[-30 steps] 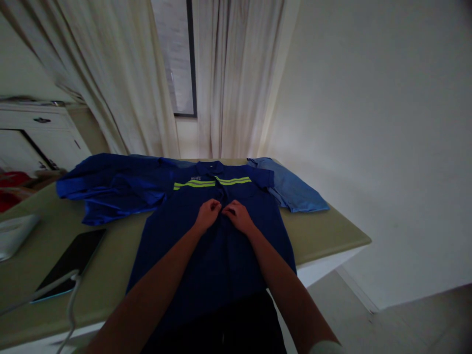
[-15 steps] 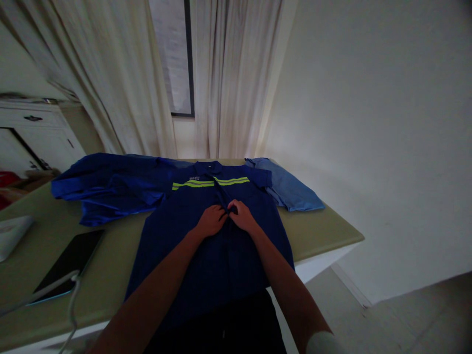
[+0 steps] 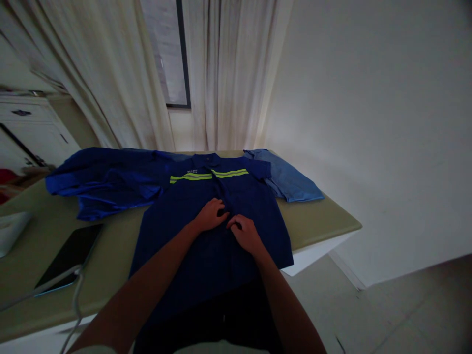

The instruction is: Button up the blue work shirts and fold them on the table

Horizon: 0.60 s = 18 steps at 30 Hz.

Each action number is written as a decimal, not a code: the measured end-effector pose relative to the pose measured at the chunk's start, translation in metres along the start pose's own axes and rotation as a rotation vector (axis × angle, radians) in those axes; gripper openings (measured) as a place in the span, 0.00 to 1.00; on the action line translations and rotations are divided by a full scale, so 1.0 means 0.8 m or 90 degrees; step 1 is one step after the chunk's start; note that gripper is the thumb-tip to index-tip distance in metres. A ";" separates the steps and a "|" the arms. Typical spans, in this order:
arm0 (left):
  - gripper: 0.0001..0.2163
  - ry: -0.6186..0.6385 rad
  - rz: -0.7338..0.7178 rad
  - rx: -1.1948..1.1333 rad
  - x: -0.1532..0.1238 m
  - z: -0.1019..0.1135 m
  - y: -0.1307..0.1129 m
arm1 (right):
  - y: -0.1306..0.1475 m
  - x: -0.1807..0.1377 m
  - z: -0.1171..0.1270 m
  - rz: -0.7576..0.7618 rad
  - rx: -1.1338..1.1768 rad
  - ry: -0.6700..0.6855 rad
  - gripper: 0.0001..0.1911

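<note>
"One table (image 3: 317,221) here?"

"Yes, a greenish one, with pale curtains (image 3: 230,73) behind it and a white wall (image 3: 368,123) on the right."

"Where's the dark blue shirt (image 3: 217,258)?"

"It lies spread on top. My left hand (image 3: 211,215) and right hand (image 3: 245,233) curl near each other at its middle; I can't tell if they pinch it."

Left hand (image 3: 212,215) and right hand (image 3: 246,233): bare, close together, fingers curled.
Left arm (image 3: 155,275) extends forward and inward, its hand slightly farther out; right arm (image 3: 282,290) angles inward to match. Palms face down, fingertips just beside each other; whether they pinch is unclear.
</note>
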<state>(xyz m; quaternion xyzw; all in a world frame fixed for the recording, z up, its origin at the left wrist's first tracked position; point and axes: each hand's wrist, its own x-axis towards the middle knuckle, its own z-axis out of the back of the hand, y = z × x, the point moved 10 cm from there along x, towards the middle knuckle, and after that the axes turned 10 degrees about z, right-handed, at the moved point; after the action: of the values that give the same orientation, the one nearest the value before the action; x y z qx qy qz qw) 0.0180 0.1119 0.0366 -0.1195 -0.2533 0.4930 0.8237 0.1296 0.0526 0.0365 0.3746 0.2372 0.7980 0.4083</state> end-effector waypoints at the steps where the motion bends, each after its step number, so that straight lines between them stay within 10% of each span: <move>1: 0.13 -0.002 -0.006 0.016 -0.003 0.000 -0.004 | 0.001 -0.001 -0.002 0.009 0.000 0.017 0.07; 18: 0.21 0.046 0.163 -0.329 -0.015 -0.002 0.002 | 0.004 -0.009 0.006 0.037 0.068 -0.001 0.04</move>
<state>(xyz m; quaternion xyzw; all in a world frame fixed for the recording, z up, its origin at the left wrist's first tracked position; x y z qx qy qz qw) 0.0128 0.1024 0.0309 -0.3741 -0.3241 0.5073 0.7055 0.1344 0.0456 0.0384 0.4033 0.2680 0.7955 0.3642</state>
